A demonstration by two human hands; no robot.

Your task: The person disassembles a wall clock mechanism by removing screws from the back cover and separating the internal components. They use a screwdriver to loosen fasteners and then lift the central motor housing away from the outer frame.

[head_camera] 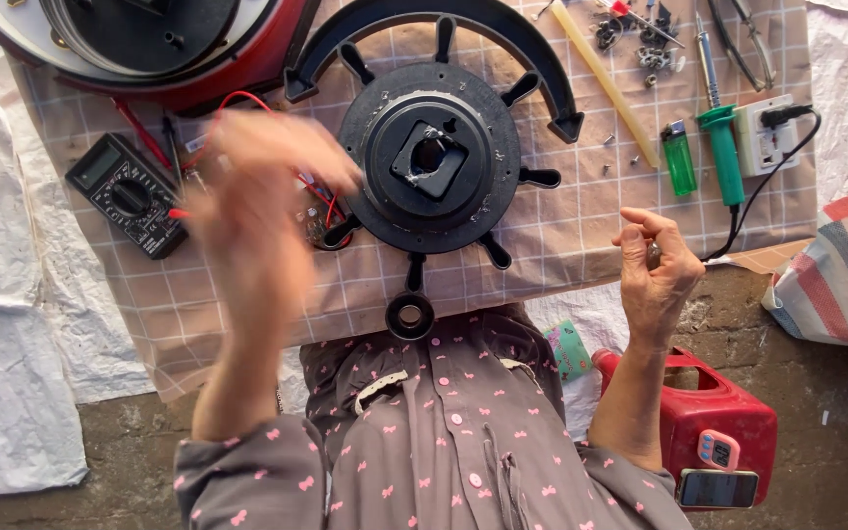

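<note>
— Talk me through it: where were your hands?

— My left hand (252, 196) was up over the left half of the checked paper sheet (561, 231), badly blurred. I couldn't tell whether its fingers were spread or closed, or whether it gripped anything. It hovered just over the red wires (318, 191) that ran beside the black round part (431, 157).

— And the right?

— My right hand (655, 265) was raised at the sheet's near right edge, palm turned toward me, fingers curled loosely inward. There seemed to be something small against the fingertips, but it was too tiny to make out, so I couldn't say it pinched anything.

— Where did that round part sit?

— Flat in the middle of the sheet, spokes sticking out around it, a square opening at its centre. A small black ring (410, 314) lay at the near edge, just below it. A black curved arch (503, 29) wrapped around its far side.

— What else was laid out?

— A black multimeter (128, 193) lay toward the left edge, near my left hand. At the far left corner stood a red round housing (149, 49). Toward the right edge lay a green lighter (679, 157), a green-handled soldering iron (721, 147) and a white socket block (766, 132) with a black plug in it. A pale stick (606, 83) lay slanted beside them.
</note>
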